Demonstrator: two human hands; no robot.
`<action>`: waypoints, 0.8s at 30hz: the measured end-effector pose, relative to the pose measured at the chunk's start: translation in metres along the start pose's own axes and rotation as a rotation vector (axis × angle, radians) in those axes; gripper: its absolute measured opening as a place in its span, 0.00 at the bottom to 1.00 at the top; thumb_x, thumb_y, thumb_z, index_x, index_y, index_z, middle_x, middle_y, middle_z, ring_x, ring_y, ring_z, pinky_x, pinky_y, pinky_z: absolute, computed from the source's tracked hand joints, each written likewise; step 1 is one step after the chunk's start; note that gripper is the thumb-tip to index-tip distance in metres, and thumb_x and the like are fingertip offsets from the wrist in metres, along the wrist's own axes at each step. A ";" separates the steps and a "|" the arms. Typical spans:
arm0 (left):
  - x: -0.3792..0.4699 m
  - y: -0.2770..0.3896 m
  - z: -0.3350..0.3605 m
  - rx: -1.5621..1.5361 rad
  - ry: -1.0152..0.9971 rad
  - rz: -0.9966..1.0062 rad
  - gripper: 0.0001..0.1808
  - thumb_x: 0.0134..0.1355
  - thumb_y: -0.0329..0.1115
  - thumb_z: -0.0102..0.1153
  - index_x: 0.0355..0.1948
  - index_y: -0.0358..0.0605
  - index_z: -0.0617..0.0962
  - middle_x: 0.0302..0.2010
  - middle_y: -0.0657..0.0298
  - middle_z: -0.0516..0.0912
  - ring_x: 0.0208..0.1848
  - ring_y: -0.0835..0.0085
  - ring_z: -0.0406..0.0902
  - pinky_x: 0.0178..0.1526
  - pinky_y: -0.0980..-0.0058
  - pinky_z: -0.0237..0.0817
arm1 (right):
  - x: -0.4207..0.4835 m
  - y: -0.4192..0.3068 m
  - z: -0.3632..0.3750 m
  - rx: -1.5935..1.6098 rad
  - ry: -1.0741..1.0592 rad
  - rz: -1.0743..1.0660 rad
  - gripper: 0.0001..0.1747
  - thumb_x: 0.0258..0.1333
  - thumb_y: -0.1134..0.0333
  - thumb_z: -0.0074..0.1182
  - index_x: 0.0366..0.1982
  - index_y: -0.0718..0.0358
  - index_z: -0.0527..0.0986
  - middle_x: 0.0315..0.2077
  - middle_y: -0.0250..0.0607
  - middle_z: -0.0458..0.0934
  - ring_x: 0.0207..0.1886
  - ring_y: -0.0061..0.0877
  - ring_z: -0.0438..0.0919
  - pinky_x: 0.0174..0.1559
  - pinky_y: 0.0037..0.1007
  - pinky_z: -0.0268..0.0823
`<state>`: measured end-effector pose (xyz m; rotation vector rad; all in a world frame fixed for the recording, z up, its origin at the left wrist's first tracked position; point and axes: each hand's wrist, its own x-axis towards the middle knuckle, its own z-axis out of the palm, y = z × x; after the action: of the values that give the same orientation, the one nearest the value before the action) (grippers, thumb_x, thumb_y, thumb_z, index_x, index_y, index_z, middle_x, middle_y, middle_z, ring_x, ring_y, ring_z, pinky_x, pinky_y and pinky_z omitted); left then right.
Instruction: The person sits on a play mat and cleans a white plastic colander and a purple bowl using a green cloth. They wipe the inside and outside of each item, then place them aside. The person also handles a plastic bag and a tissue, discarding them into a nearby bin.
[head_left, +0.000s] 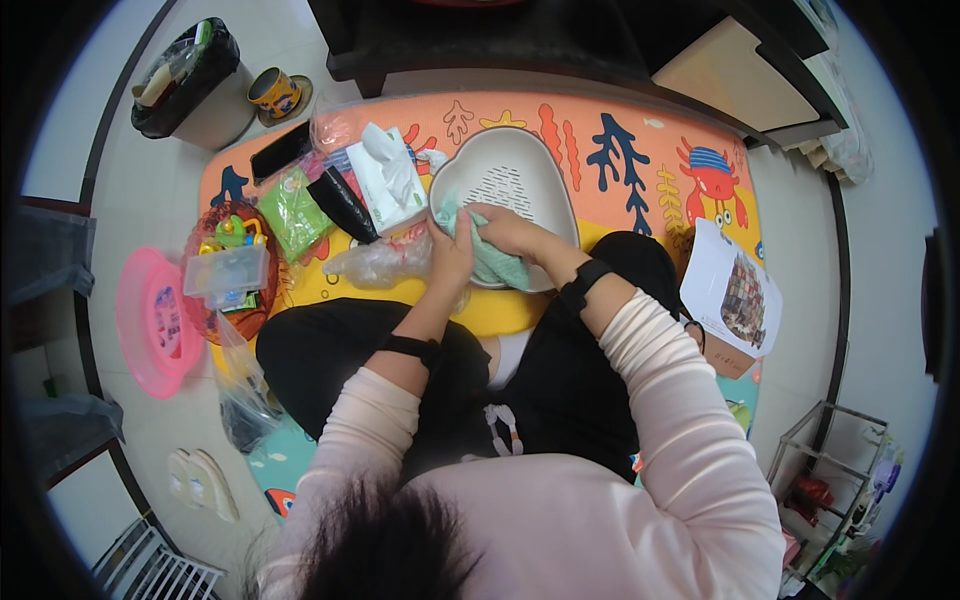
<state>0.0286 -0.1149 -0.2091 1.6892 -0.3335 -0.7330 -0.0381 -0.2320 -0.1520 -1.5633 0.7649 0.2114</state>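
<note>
A light green cloth (501, 264) is bunched between my two hands, over a pale plastic basin (551, 187) with a dark rim and slots in its floor. My left hand (452, 251) grips the cloth at the basin's left rim, and a green end shows above its thumb. Whether those fingers also hold the rim is hidden. My right hand (510, 231) is closed on the cloth's upper part, inside the basin. Crumpled clear plastic (382, 262) lies just left of my left hand.
Left of the basin are a tissue pack (386, 180), a black pouch (341, 204) and a green packet (295, 214). A red basket (196, 255) holds toys and a clear box (226, 271). A carton (731, 360) stands by my right knee. Dark furniture (495, 52) borders the patterned mat (600, 135).
</note>
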 end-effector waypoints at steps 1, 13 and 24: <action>0.000 0.003 0.002 -0.038 0.034 -0.036 0.44 0.70 0.57 0.47 0.73 0.33 0.52 0.68 0.38 0.63 0.70 0.47 0.63 0.68 0.62 0.56 | -0.001 -0.002 -0.003 -0.119 -0.064 -0.012 0.28 0.54 0.70 0.48 0.59 0.62 0.73 0.50 0.53 0.79 0.53 0.41 0.78 0.55 0.34 0.68; 0.027 -0.018 -0.016 0.191 -0.080 0.063 0.33 0.66 0.36 0.46 0.71 0.41 0.59 0.61 0.45 0.73 0.60 0.53 0.75 0.59 0.63 0.67 | 0.029 -0.019 -0.062 0.058 0.344 0.321 0.41 0.52 0.54 0.61 0.65 0.63 0.63 0.61 0.58 0.68 0.61 0.49 0.71 0.50 0.56 0.73; -0.004 0.041 -0.037 -0.138 -0.437 -0.460 0.38 0.63 0.25 0.49 0.72 0.50 0.52 0.57 0.50 0.75 0.48 0.49 0.82 0.39 0.53 0.83 | 0.046 -0.013 0.011 -0.234 0.321 -0.116 0.34 0.49 0.66 0.58 0.61 0.61 0.65 0.48 0.58 0.78 0.54 0.45 0.78 0.55 0.37 0.68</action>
<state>0.0555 -0.0948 -0.1651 1.4768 -0.1876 -1.4422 0.0078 -0.2383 -0.1686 -1.8860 0.9196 -0.0402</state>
